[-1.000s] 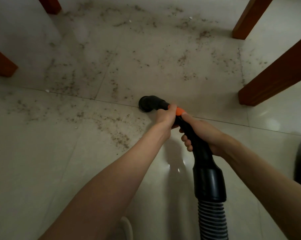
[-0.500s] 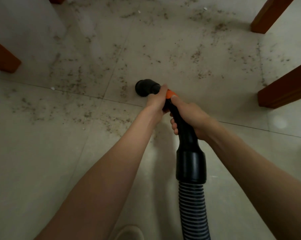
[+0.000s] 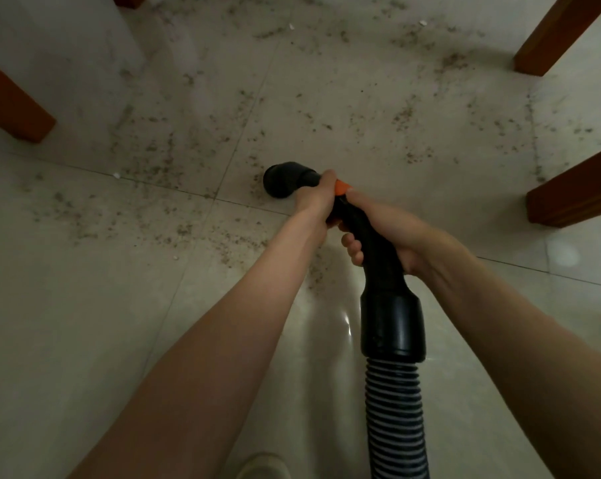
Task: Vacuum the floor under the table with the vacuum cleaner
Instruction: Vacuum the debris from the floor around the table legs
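Head view, read from the wearer outward. At 6 o'clock, the pale toe of a shoe (image 3: 262, 465) meets the lower edge. Just right of it, at 5 o'clock, the ribbed hose (image 3: 397, 423) of the vacuum cleaner rises from the bottom edge and enters a smooth black collar (image 3: 392, 324). Two bare forearms converge from 7 and 4 o'clock toward the centre.

Above the collar, the black handle tube (image 3: 375, 257) slants up and to the left. The right hand (image 3: 392, 229) wraps around this tube, fingers curled beneath it, with fingertips visible on its left side. The left hand (image 3: 314, 198) grips the tube directly ahead of the right, fingers closed over the top; the two hands touch or nearly touch. An orange button (image 3: 341, 187) shows between them on the upper face of the tube.

Beyond the left hand, at the centre of the view, the tube bends into a black nozzle end (image 3: 282, 179), its opening turned to the left and low over the floor (image 3: 84, 305); contact with the tile cannot be determined. The nozzle lies close to a crossing of grout lines.

The floor is pale glossy tile. Brown crumbs and grit (image 3: 160, 167) are scattered from 9 o'clock through 12 to 2 o'clock, thickest beyond the nozzle. Four reddish wooden table legs ring this dirty patch: one at 10 o'clock (image 3: 12, 102), one just visible at 11 o'clock (image 3: 128, 0), one at 1 o'clock (image 3: 551, 36) and one at 3 o'clock (image 3: 575, 195).
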